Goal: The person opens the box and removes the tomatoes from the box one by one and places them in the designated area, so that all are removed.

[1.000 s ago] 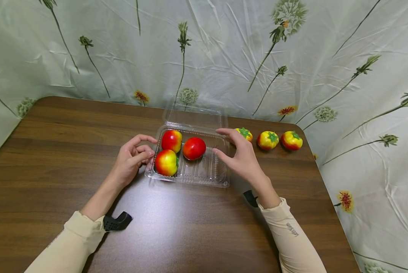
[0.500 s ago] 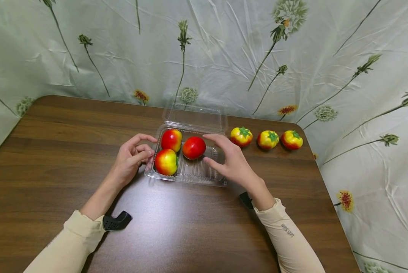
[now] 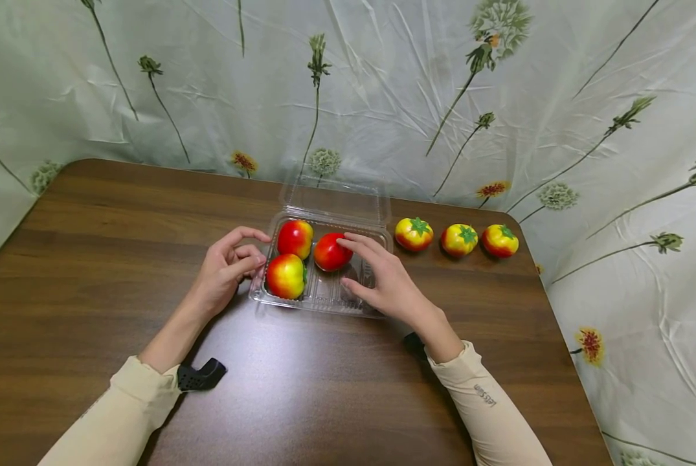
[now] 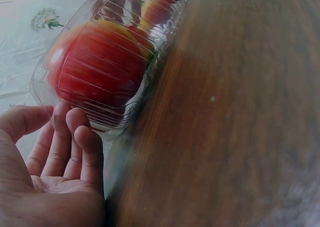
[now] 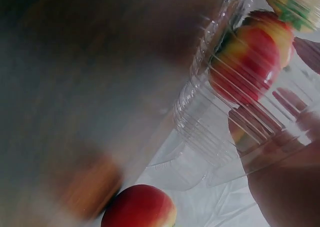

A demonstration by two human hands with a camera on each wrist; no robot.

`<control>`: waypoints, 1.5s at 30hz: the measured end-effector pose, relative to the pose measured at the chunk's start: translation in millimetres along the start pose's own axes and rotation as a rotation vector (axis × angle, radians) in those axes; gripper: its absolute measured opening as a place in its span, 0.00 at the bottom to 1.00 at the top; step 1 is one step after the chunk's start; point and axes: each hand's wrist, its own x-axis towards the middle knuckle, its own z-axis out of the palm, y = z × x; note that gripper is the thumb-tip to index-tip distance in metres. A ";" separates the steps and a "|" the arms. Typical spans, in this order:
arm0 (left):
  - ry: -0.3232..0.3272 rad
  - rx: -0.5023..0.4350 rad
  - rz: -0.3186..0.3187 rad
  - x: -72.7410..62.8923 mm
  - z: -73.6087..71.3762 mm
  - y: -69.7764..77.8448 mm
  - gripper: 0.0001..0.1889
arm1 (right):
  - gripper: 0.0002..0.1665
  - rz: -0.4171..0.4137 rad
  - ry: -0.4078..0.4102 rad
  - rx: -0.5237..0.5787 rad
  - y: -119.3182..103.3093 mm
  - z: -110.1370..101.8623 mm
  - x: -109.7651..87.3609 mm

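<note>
A clear plastic container [image 3: 348, 304] stands on the table with its lid raised at the back. Two glossy red-and-yellow tomato-like fruits [image 3: 286, 276] lie in its left part, and a red one [image 3: 331, 252] sits right of them. My left hand [image 3: 222, 275] pinches the container's left edge between thumb and fingers; in the left wrist view the thumb and fingertips meet at the clear wall [image 4: 95, 97]. Over the container's right part is my right hand [image 3: 385, 281], thumb and fingers spread apart. Its fingertips overlap the red fruit's right side; whether they touch is unclear.
In a row right of the container, three more yellow-and-red fruits [image 3: 460, 241] with green star-shaped tops rest on the brown wooden table [image 3: 324, 395]. A pale flowered cloth [image 3: 208, 84] hangs behind the table. The clear lid [image 3: 338, 197] leans back toward it.
My right hand has moved left across the container until its fingertips reach the red fruit, uncovering the nearest fruit of the row. The left hand keeps its place at the container's edge.
</note>
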 end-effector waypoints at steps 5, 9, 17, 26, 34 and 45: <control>-0.020 -0.009 0.015 -0.2 0.3 -1.1 0.11 | 0.38 -0.002 0.016 -0.014 1.4 2.3 -0.5; -0.022 -0.013 0.019 -0.7 0.0 -2.3 0.09 | 0.38 0.011 0.013 -0.034 1.5 3.9 0.1; -0.031 -0.022 0.021 -0.8 -1.7 -2.9 0.08 | 0.37 0.025 0.003 -0.042 1.1 5.2 1.6; -0.024 -0.017 0.025 -1.5 -2.1 -3.5 0.09 | 0.36 0.042 0.002 -0.046 -2.8 5.8 3.6; -0.037 -0.032 0.029 -1.2 0.5 -4.4 0.09 | 0.31 0.081 0.025 -0.049 -5.6 8.3 2.0; -0.030 -0.028 0.044 1.4 0.6 -3.7 0.08 | 0.28 0.078 0.072 -0.042 -2.9 9.5 3.6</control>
